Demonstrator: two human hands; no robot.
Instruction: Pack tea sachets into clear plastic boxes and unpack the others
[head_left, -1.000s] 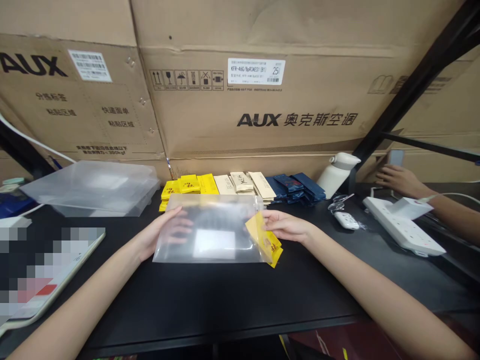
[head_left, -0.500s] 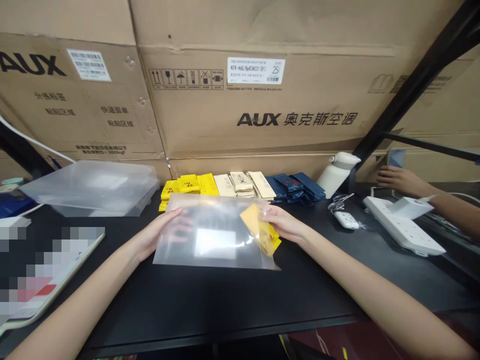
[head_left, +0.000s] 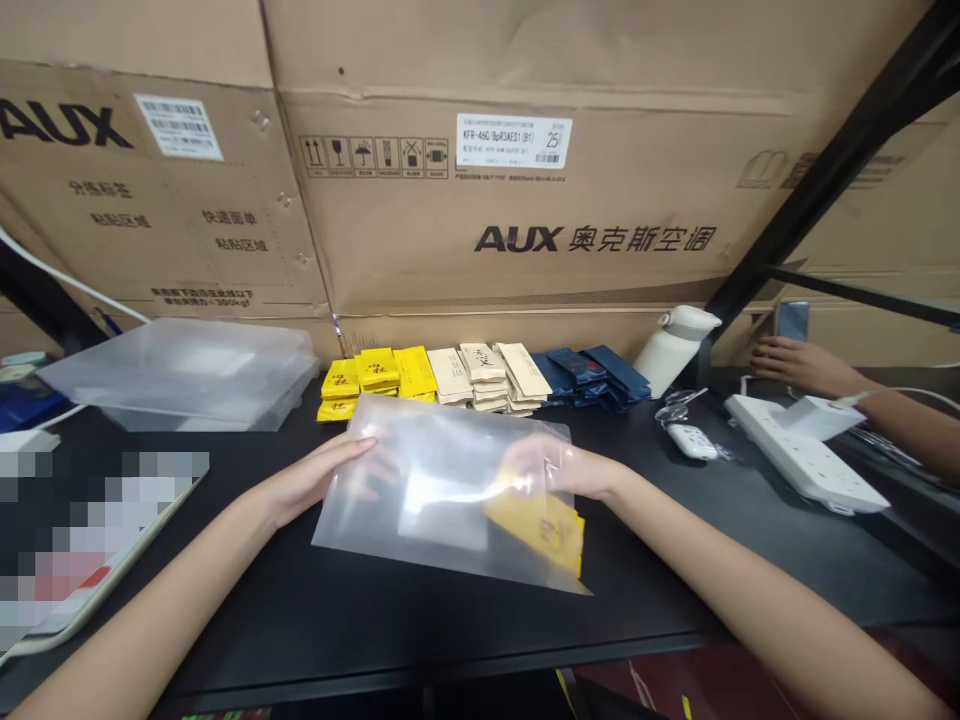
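A frosted, see-through plastic bag [head_left: 427, 450] is pinched at its left edge by my left hand [head_left: 330, 470], thumb in front and fingers showing blurred behind the film. My right hand [head_left: 551, 462] is at the bag's right end, its fingers seen through the film and closed on a yellow packet [head_left: 551, 525] with dark lettering. The packet tilts down to the right, mostly seen through the plastic. Whether it lies wholly inside the bag I cannot tell. Behind the bag stand stacks of yellow packets [head_left: 377, 367], cream packets [head_left: 484, 365] and dark blue packets [head_left: 589, 375].
More frosted bags [head_left: 195, 370] lie at the back left, near a tablet [head_left: 97, 550]. To the right are a white bottle [head_left: 671, 350], an earphone case [head_left: 691, 441] and a power strip [head_left: 806, 455]. Another person's hand [head_left: 806, 365] is at far right. Cardboard boxes [head_left: 390, 230] line the back.
My right hand has moved right and forward relative to the bag's edge, and the yellow packet has swung lower and to the right. The bag's right side has tilted down.
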